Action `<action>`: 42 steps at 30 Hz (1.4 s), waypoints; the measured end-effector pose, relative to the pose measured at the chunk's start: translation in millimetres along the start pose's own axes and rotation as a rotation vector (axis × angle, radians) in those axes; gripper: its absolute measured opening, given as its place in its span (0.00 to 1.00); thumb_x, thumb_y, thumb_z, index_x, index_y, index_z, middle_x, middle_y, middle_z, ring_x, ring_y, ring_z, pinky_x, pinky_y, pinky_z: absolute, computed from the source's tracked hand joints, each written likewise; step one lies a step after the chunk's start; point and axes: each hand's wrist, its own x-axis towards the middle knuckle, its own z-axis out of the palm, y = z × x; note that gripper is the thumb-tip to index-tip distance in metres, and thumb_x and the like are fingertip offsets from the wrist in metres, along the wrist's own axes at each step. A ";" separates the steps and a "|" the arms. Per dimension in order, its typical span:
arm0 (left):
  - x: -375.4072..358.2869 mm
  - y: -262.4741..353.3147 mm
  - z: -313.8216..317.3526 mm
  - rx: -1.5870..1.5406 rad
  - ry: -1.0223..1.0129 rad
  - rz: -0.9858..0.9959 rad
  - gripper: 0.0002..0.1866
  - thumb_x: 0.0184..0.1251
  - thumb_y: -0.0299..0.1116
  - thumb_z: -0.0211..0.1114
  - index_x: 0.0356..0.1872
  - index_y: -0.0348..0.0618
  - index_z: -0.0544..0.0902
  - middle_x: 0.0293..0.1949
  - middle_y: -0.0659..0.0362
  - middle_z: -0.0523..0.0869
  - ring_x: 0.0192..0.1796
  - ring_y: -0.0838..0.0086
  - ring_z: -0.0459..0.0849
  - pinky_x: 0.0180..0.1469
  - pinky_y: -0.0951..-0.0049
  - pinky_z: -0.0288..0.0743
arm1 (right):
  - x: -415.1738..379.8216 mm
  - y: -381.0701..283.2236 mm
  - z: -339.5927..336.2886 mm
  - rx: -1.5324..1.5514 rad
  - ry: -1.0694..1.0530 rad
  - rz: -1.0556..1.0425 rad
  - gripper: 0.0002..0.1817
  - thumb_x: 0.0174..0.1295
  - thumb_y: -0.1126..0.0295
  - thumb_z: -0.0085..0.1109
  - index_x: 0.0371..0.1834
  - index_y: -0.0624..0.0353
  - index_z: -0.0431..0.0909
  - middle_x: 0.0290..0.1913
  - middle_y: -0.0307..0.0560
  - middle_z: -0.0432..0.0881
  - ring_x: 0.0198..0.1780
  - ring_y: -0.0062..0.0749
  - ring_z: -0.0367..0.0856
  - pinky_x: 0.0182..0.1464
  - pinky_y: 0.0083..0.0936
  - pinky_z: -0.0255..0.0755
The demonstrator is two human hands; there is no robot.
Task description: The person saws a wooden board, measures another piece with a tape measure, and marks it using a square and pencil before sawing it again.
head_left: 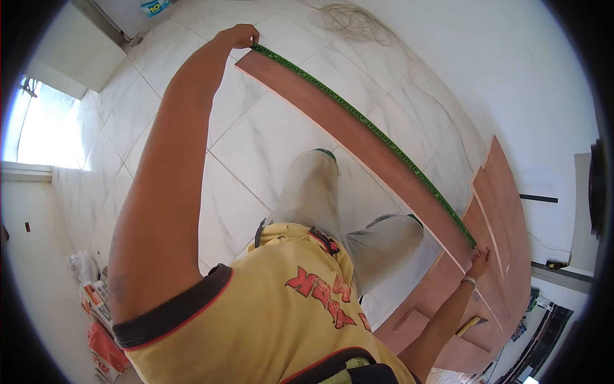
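A long reddish-brown wooden board (345,131) runs diagonally from upper left to lower right. Along its far edge lies a green measuring tape (377,133) with dark markings, stretched straight between my hands. At the upper-left end, my left hand (240,36) is closed on the tape by the board's corner. My right hand (481,258), with a band at the wrist, pinches the tape's other end near the lower-right end of the board. The far fingers of both hands are partly hidden.
More wooden sheets (495,192) lie at the right, beneath the long board's end. A yellow-handled square (470,326) rests on them. Loose coiled cable (355,24) lies by the wall. Bags (105,345) stand at lower left. My knees are beside the board on tiled floor (236,166).
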 end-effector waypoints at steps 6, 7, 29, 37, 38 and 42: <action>33.0 -50.9 24.8 -0.101 -0.022 0.128 0.05 0.57 0.19 0.61 0.32 0.37 0.84 0.34 0.47 0.87 0.41 0.60 0.86 0.47 0.62 0.78 | -1.8 -9.3 -21.5 0.070 0.096 -0.067 0.17 0.77 0.60 0.56 0.63 0.54 0.81 0.35 0.37 0.80 0.31 0.21 0.78 0.34 0.20 0.81; 55.4 -82.3 38.4 -0.185 -0.102 0.112 0.08 0.56 0.16 0.57 0.31 0.36 0.83 0.30 0.49 0.85 0.37 0.67 0.82 0.43 0.65 0.75 | 3.8 -7.4 -23.5 0.124 0.102 -0.012 0.15 0.76 0.62 0.59 0.57 0.60 0.81 0.35 0.41 0.81 0.31 0.23 0.80 0.34 0.23 0.84; 37.7 -64.2 24.4 -0.125 -0.044 0.163 0.08 0.60 0.18 0.57 0.37 0.34 0.82 0.30 0.50 0.84 0.35 0.66 0.81 0.41 0.65 0.74 | -1.9 -19.9 7.8 -0.055 0.006 0.104 0.10 0.74 0.70 0.58 0.47 0.67 0.81 0.39 0.50 0.89 0.34 0.30 0.90 0.32 0.24 0.86; 6.4 -14.3 7.2 0.001 0.008 0.094 0.06 0.59 0.26 0.66 0.36 0.42 0.89 0.39 0.50 0.90 0.46 0.54 0.88 0.50 0.58 0.80 | 22.8 -0.2 -4.3 -0.234 -0.209 -0.073 0.09 0.68 0.68 0.62 0.40 0.65 0.84 0.32 0.43 0.87 0.29 0.24 0.86 0.29 0.19 0.81; 7.3 -14.2 5.4 0.036 -0.031 0.125 0.07 0.60 0.28 0.66 0.37 0.45 0.89 0.43 0.51 0.90 0.48 0.54 0.87 0.51 0.59 0.80 | 35.2 11.8 -5.4 -0.221 -0.209 -0.040 0.08 0.66 0.68 0.65 0.38 0.63 0.84 0.31 0.42 0.86 0.29 0.22 0.85 0.28 0.17 0.78; 7.9 0.2 4.8 0.086 -0.093 -0.067 0.15 0.60 0.27 0.63 0.45 0.56 0.89 0.48 0.59 0.90 0.54 0.63 0.87 0.55 0.59 0.81 | 50.0 23.3 -10.3 -0.191 -0.236 0.014 0.06 0.68 0.70 0.64 0.42 0.61 0.83 0.34 0.42 0.85 0.31 0.24 0.85 0.28 0.19 0.78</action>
